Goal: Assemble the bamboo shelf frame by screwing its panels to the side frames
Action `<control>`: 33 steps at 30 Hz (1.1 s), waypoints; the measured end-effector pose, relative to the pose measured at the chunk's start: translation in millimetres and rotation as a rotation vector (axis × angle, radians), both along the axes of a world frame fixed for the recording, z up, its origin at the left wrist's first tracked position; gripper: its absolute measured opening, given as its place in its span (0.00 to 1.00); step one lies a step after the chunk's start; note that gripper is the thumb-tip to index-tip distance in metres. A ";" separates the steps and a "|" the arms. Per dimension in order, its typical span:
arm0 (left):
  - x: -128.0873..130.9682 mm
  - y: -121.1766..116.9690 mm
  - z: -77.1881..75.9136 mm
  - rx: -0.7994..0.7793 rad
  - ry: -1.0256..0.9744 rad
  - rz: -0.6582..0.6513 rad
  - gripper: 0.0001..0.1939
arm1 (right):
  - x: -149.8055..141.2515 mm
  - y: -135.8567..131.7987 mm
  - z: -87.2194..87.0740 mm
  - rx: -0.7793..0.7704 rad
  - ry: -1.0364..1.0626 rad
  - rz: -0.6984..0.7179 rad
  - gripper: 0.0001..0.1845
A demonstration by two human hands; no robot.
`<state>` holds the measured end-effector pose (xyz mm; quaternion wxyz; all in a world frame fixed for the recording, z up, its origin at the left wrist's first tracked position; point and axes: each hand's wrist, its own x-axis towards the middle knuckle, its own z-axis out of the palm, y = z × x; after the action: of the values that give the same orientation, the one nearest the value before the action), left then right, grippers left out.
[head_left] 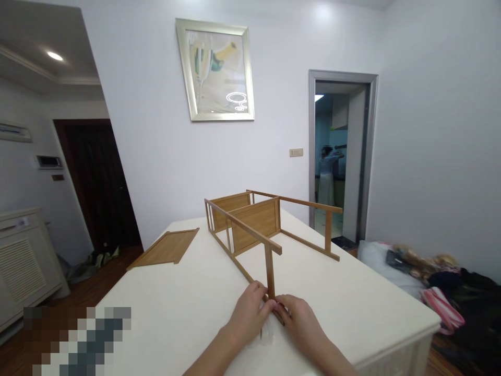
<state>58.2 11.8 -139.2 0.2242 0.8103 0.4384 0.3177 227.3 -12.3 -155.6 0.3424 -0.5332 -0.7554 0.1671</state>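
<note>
Left hand [248,312] and right hand [300,319] are closed narrowly on the near lower corner of the wooden frame [254,231] lying on the white worktop [176,308], where the corner is best steadied by one grip while light, straight pressure is applied by the other without any twist.

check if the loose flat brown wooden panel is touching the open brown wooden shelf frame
Apart. The head view shows a strip of white tabletop between the panel's right edge and the frame.
</note>
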 end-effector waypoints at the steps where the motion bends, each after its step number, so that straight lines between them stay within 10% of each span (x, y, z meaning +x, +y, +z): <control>1: 3.3 2.2 -0.1 -0.004 0.015 0.007 0.07 | 0.2 0.3 -0.4 -0.004 0.007 -0.018 0.20; 33: 7.3 11.2 -11.8 0.068 0.096 0.154 0.13 | 2.4 17.8 2.3 -0.013 0.048 0.067 0.20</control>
<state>65.6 23.0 -151.0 0.1500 0.7957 0.4986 0.3094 229.7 5.5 -153.3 0.3513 -0.5055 -0.7632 0.1963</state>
